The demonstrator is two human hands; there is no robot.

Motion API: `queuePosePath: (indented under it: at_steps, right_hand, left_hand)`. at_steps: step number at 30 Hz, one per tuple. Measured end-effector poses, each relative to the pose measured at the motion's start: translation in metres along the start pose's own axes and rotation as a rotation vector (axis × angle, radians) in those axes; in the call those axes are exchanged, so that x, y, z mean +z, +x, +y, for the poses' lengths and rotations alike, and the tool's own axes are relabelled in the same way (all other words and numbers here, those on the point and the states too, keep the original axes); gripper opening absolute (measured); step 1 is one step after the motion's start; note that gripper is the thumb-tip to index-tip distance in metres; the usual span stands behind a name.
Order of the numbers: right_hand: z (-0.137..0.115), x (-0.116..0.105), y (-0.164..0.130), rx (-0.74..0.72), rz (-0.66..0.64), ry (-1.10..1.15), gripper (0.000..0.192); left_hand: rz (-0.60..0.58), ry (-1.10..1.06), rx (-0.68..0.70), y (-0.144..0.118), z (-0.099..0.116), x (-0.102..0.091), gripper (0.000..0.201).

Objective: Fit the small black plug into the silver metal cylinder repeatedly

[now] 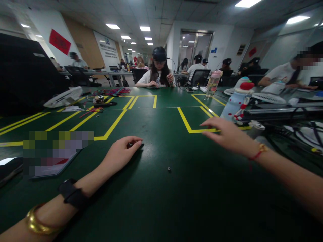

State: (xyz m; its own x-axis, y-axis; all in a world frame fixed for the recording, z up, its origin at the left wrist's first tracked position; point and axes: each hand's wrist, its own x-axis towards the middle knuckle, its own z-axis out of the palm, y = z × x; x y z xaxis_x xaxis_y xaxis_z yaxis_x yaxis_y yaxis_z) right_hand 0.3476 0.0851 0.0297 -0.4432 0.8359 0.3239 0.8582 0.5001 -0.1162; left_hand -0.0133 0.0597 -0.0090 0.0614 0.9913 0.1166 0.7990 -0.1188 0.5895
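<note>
Resting two hands (121, 153) (227, 134), one small, perhaps metal, nut (169, 169)

No legible text — signs too blurred.

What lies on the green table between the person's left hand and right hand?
In the head view, a small dark ring-shaped part lies alone on the green table, between the left hand and the right hand; otherwise that stretch is bare.
</note>
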Motion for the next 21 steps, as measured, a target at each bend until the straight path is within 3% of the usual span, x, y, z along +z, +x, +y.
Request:
queuePosePath:
  at_steps: [2,4,6,8,11,16,21]
  right_hand:
    - [-0.061,0.021,-0.007,-0.295,-0.119,0.164,0.032]
    - [-0.104,0.038,-0.017,-0.455,-0.17,0.212,0.032]
    - [-0.121,0.048,-0.026,-0.514,-0.192,0.221,0.029]
    - [-0.116,0.049,-0.028,-0.492,-0.201,0.233,0.028]
    - [-0.081,0.033,-0.017,-0.314,-0.158,0.197,0.027]
    - [0.013,-0.025,0.004,0.16,0.034,-0.095,0.021]
    - [0.116,-0.067,-0.01,0.57,-0.025,-0.32,0.02]
  left_hand:
    - [-0.004,0.004,-0.002,0.0,-0.002,0.001,0.038]
    - [0.003,0.006,0.006,0.0,-0.003,0.001,0.038]
    - [0.007,0.007,0.014,0.0,-0.005,0.002,0.037]
    - [0.003,0.007,0.011,0.0,-0.005,0.003,0.038]
    - [-0.006,0.008,0.006,0.0,-0.004,0.002,0.038]
    - [0.0,0.022,0.014,0.0,-0.002,0.001,0.037]
    - [0.0,0.041,0.016,0.001,-0.004,0.002,0.038]
